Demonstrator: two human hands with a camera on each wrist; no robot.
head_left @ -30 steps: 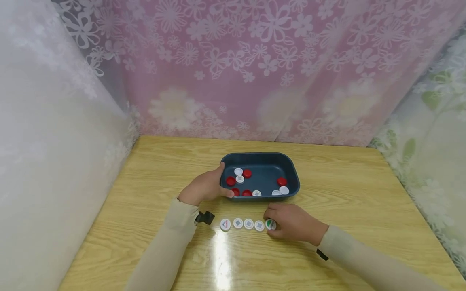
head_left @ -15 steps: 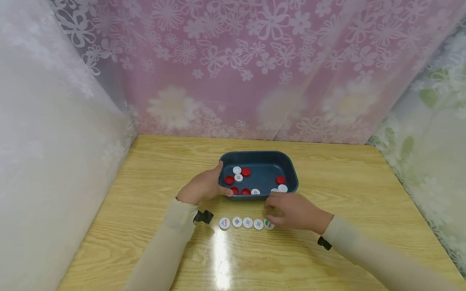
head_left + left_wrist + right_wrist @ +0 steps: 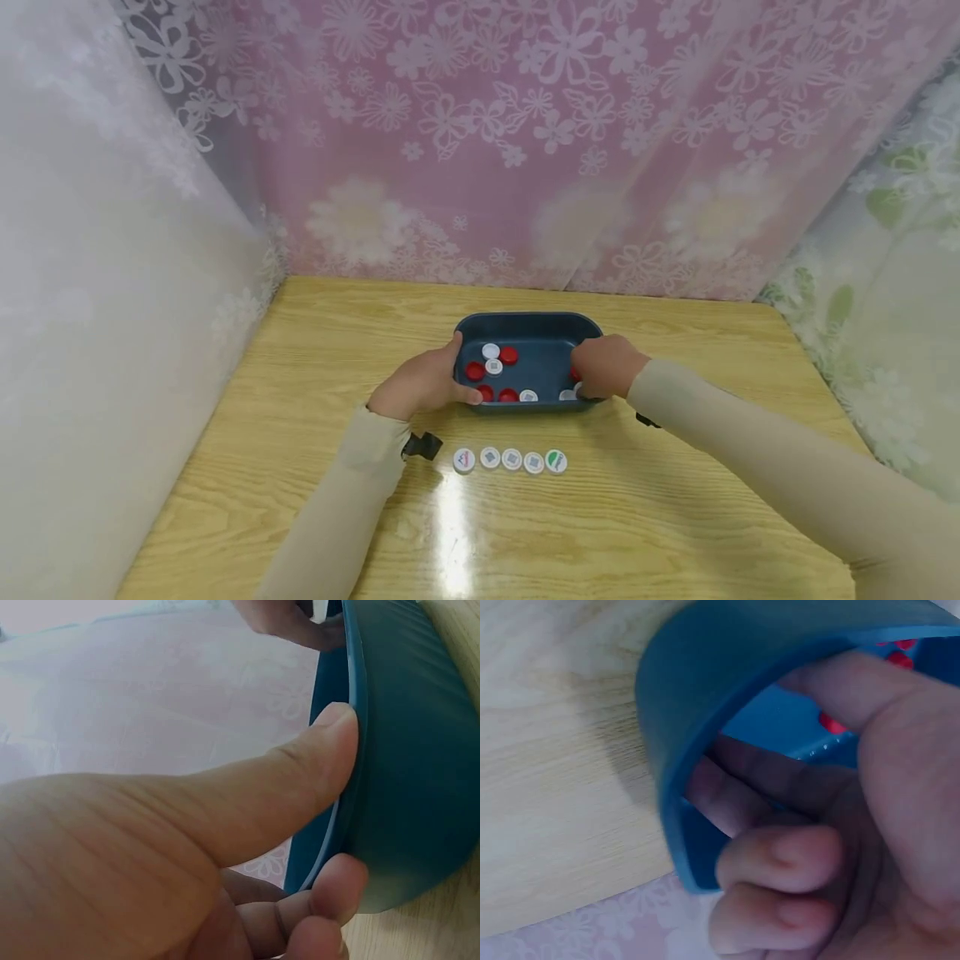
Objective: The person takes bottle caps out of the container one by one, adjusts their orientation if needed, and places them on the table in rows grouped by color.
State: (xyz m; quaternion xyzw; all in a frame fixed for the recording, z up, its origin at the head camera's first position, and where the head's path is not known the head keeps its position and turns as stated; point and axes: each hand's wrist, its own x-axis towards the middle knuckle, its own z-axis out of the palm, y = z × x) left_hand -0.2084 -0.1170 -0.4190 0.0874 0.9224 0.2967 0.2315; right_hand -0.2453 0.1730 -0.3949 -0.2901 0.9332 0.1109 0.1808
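So, you're working at the right end of the dark blue tray [image 3: 543, 367], and it looks like you're at the step of picking out a cap. Your right hand [image 3: 606, 367] is dipping two fingers inside the wall, thumb standing apart, the other two fingers folding toward the palm. Those fingertips are hiding from both views, so I can't tell whether you're pinching anything. Your left hand [image 3: 420, 387] is gripping the left end, thumb lying along the near rim, and that seems to be steadying things. The next move is probably calling for a firm pinch on a cap's edge and a lift above the rim. Below, a row of five caps [image 3: 512, 459] is lying on the surface [image 3: 360, 325], pale printed faces up, the rightmost showing green. Inside the tray, glossy red caps [image 3: 508, 356] and white caps [image 3: 491, 352] are scattering at both ends, shallow and round. The tray is looking like smooth plastic with rounded corners, while the wood-grained surface is throwing back a bright streak of light.
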